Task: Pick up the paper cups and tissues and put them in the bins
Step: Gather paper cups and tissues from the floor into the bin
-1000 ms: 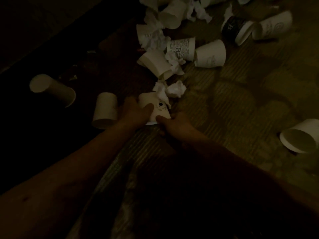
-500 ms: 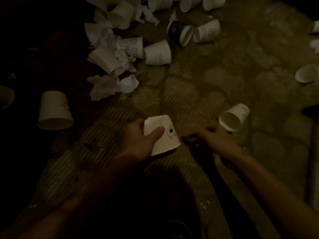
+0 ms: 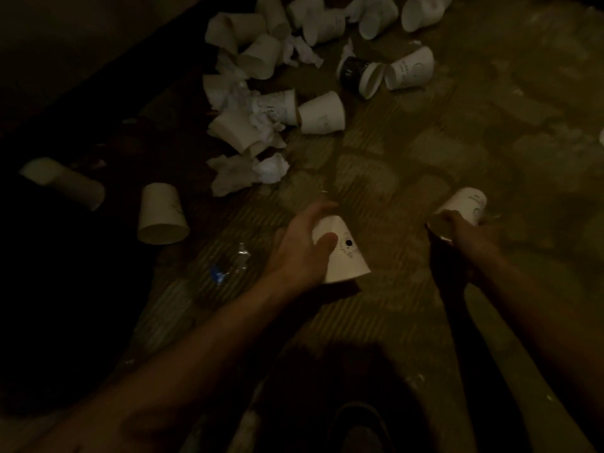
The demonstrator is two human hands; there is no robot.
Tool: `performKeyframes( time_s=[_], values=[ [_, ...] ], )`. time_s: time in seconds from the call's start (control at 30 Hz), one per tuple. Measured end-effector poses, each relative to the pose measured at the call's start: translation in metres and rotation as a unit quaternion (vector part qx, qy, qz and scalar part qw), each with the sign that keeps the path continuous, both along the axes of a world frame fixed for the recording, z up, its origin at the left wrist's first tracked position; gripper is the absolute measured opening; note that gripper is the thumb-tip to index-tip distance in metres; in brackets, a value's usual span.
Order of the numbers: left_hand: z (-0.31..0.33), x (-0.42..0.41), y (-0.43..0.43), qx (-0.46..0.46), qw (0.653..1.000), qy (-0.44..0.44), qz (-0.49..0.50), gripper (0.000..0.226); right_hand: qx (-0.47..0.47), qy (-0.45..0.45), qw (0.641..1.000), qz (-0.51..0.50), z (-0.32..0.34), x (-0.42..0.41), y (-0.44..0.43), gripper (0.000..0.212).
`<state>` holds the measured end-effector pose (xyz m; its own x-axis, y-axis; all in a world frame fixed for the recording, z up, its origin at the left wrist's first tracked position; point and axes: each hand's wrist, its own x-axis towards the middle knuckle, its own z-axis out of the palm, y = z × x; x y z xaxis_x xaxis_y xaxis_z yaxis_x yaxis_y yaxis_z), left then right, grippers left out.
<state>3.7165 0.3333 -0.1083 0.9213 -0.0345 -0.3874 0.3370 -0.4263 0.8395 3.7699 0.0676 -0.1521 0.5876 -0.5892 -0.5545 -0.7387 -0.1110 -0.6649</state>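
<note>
The left hand (image 3: 299, 245) grips a white paper cup (image 3: 343, 259) with a black dot — thumb across its side, fingers curled behind it. To its right, the right hand (image 3: 459, 232) curls its fingers over the rim of a second printed cup (image 3: 469, 202) lying on the carpet (image 3: 408, 152); crumpled tissues (image 3: 248, 171) lie beyond the left hand's fingertips.

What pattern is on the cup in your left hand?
White cup, small black round mark with faint lines on its side; head view.
</note>
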Motion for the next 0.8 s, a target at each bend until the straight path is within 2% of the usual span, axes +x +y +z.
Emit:
performKeyframes(
  time_s=[0.1, 0.2, 0.27, 0.33, 0.4, 0.47, 0.57, 0.6, 0.63, 0.67, 0.7, 0.73, 0.8],
  values=[
    [0.003, -0.009, 0.014, 0.016, 1.0, 0.0, 0.011, 0.024, 0.092, -0.023, 0.992, 0.078, 0.015, -0.018, 0.037, 0.07],
    [0.004, -0.025, 0.032, 0.0, 0.992, 0.035, 0.122, 0.025, 0.163, -0.035, 0.964, 0.206, 0.033, -0.047, 0.089, 0.055],
    [0.009, -0.038, 0.046, -0.057, 0.974, 0.087, 0.203, 0.025, 0.215, -0.046, 0.939, 0.264, 0.04, -0.07, 0.122, 0.044],
    [0.014, -0.054, 0.061, -0.116, 0.956, 0.11, 0.247, 0.042, 0.243, -0.049, 0.903, 0.35, 0.041, -0.091, 0.151, 0.046],
    [0.017, -0.072, 0.074, -0.142, 0.948, 0.118, 0.261, 0.059, 0.23, -0.07, 0.863, 0.445, 0.039, -0.105, 0.173, 0.052],
    [0.015, -0.088, 0.088, -0.151, 0.936, 0.129, 0.292, 0.062, 0.209, -0.082, 0.815, 0.535, 0.037, -0.11, 0.193, 0.057],
    [0.007, -0.107, 0.11, -0.166, 0.893, 0.19, 0.372, 0.07, 0.2, -0.018, 0.736, 0.646, 0.039, -0.105, 0.216, 0.058],
    [0.004, -0.111, 0.117, -0.163, 0.883, 0.205, 0.39, 0.076, 0.208, -0.002, 0.733, 0.648, 0.039, -0.1, 0.222, 0.058],
    [0.001, -0.114, 0.124, -0.157, 0.88, 0.209, 0.397, 0.079, 0.21, -0.003, 0.745, 0.633, 0.035, -0.093, 0.226, 0.058],
    [-0.001, -0.116, 0.129, -0.153, 0.881, 0.207, 0.398, 0.08, 0.175, -0.029, 0.764, 0.621, 0.029, -0.084, 0.231, 0.054],
    [-0.001, -0.117, 0.132, -0.154, 0.882, 0.204, 0.396, 0.084, 0.1, -0.072, 0.773, 0.622, 0.022, -0.075, 0.236, 0.049],
    [-0.002, -0.118, 0.134, -0.156, 0.881, 0.203, 0.398, 0.09, 0.008, -0.118, 0.762, 0.637, 0.012, -0.065, 0.24, 0.046],
    [-0.005, -0.119, 0.137, -0.158, 0.877, 0.204, 0.405, 0.096, -0.12, -0.17, 0.706, 0.676, -0.006, -0.055, 0.253, 0.048]
  ],
)
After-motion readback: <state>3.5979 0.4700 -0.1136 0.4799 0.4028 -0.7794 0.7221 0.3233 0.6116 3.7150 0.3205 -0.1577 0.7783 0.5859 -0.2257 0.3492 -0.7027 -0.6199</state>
